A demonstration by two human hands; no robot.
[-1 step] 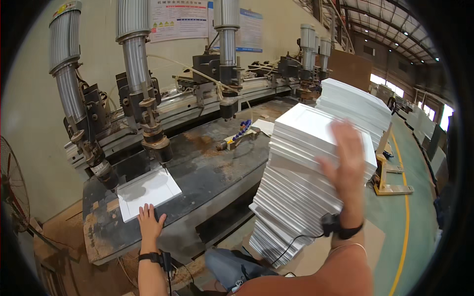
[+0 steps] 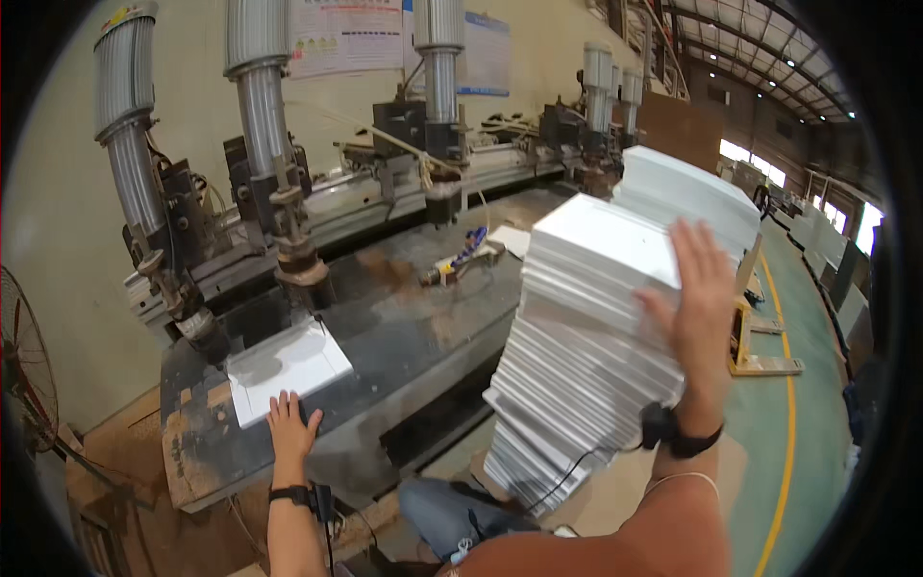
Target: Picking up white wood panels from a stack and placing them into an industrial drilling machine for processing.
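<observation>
— Left hand (image 2: 291,438) of mine is lying with fingers spread, its tips resting on the near edge of a flat, white, rectangular panel (image 2: 288,363); it isn't clasping anything.

— And your other one?

— My right hand (image 2: 700,298) is reaching out, fingers extended and thumb apart, at the right side of a tall, uneven stack of white panels (image 2: 586,327). I'm not seeing it close around one, and I can't tell whether it is touching them.

— How far along are you getting?

— One panel is lying near the left end of a dark grey, scuffed counter (image 2: 413,346), its far corners sitting close to two metal spindles (image 2: 303,264) hanging under ribbed grey cylinders (image 2: 258,37). I'm judging it to be about in place. Many more are waiting in the stack, or are lying there finished; I can't tell which. Behind it a second white stack (image 2: 687,188) is standing.

— What are the surfaces showing?

— The panel's face is looking smooth, with fine lines running inside its edges and a soft shadow falling across it. The stack is showing thin, layered edges, some jutting out. The counter is wearing brown, dusty-looking patches.
</observation>
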